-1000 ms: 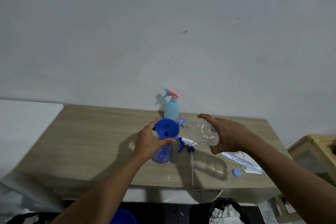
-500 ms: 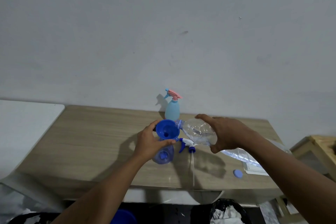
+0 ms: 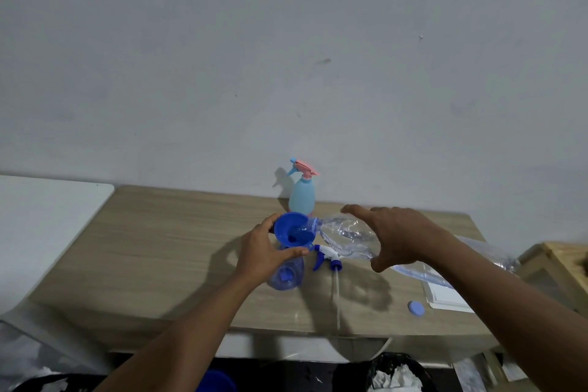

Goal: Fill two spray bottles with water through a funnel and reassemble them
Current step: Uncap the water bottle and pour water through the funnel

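Left hand (image 3: 264, 251): grip closed on the funnel (image 3: 292, 229), thumb on the near rim, fingers round the far side. The funnel sits right above the blue bottle (image 3: 286, 277); the hand hides the joint. The blue bottle stands upright on the table (image 3: 159, 248), about mid-width, with its head off.

Right hand (image 3: 404, 239): grip wrapped round the clear bottle (image 3: 343, 232), fingers over the top, thumb underneath. The clear bottle is held in the air, nearly level, with its mouth at the funnel's right rim and its base out to the right. Flow at the mouth: cannot tell.

The trigger head (image 3: 327, 256) lies on the table just right of the blue bottle, below the clear bottle. Its dip tube (image 3: 337, 296) points toward the near edge.

The pale bottle (image 3: 301, 197), pink trigger fitted, stands upright against the wall behind the funnel.

A blue cap (image 3: 416, 308) lies flat near the table's front right, just beside a white sheet (image 3: 445, 296).
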`<state>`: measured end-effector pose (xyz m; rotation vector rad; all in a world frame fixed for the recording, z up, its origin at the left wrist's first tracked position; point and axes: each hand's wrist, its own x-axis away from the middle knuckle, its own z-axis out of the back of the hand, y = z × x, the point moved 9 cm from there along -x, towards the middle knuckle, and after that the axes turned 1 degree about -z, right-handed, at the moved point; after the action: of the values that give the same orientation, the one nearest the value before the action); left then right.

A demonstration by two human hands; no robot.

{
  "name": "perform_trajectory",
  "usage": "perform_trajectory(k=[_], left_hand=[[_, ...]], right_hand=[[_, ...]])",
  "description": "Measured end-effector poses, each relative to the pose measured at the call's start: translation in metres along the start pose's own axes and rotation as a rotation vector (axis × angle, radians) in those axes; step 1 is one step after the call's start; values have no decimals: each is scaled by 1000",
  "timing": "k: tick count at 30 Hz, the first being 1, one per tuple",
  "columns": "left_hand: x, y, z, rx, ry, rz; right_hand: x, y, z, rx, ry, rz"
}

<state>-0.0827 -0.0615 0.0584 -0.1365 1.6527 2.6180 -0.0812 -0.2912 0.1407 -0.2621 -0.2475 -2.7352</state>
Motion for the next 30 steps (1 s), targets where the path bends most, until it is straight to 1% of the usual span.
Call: perform_trajectory(k=[9,13,16,19,23,26,28,30], left_hand=[[0,-1,1,-1,12,-4],[0,-3,2,2,22,-8],[0,-5,2,11,34,-15],[-1,-8,2,24,44,-14],[-3,-11,0,28,47,-14],[-4,-12,-2,23,47,-17],[-5,-12,-3,16,44,-21],[-6,-11,-3,9,43,-24]], right_hand=[[5,3,-4,-14,24,0],[10,8,-13,-108,28,-9],[14,12,-17,-239,75,-22],[18,25,-17,-509,198,-62],[32,66,-27,-810,485,-203],[47,94,-42,-933,665,-331],[54,104,-51,-977,729,-395],[57,109,-60,-1031,760,-441]])
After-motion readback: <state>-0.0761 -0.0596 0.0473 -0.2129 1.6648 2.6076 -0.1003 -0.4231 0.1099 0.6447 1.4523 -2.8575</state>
